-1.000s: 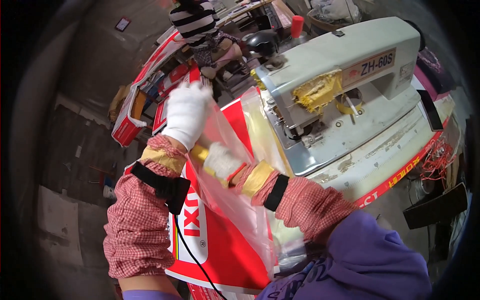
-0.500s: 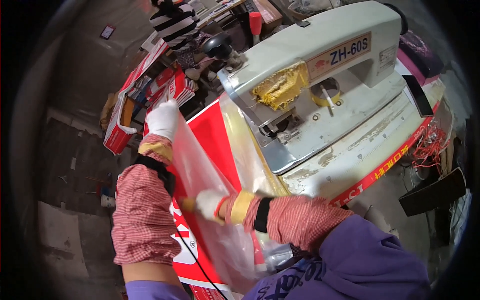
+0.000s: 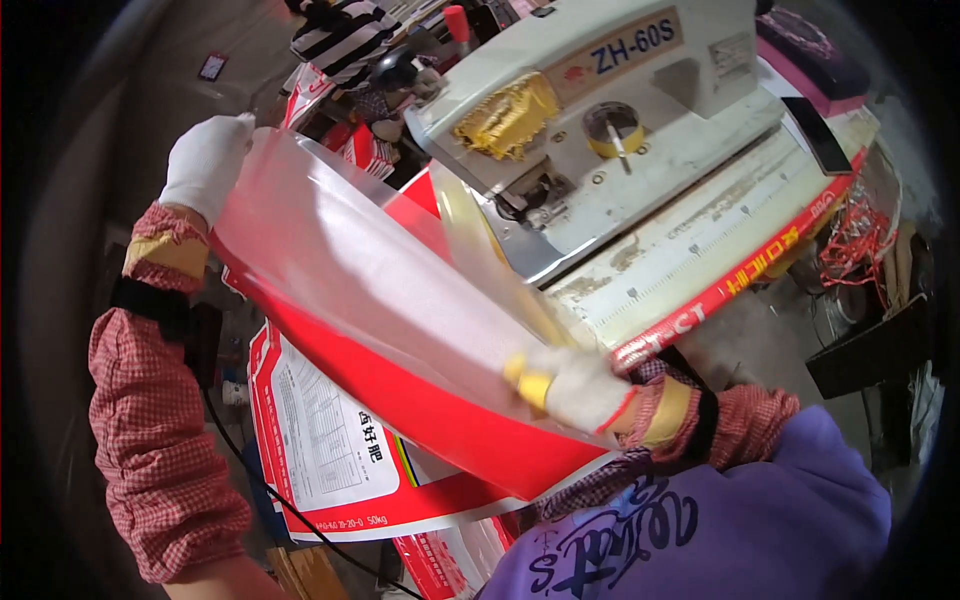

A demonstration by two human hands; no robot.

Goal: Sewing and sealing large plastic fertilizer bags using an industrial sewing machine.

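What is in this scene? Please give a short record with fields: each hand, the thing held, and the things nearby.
left hand: white glove, grips the far end of the clear plastic liner
right hand: white glove, grips the near end of the liner
under the liner: red woven bag
ahead: grey-white sewing machine on a worn table
beyond: a person in a striped top

A single head-worn fisheye view looks steeply down from just above the industrial sewing machine (image 3: 610, 130), which fills the upper middle. The view is close; straight edges bow toward the dark rim, and the forearms enter below the machine.
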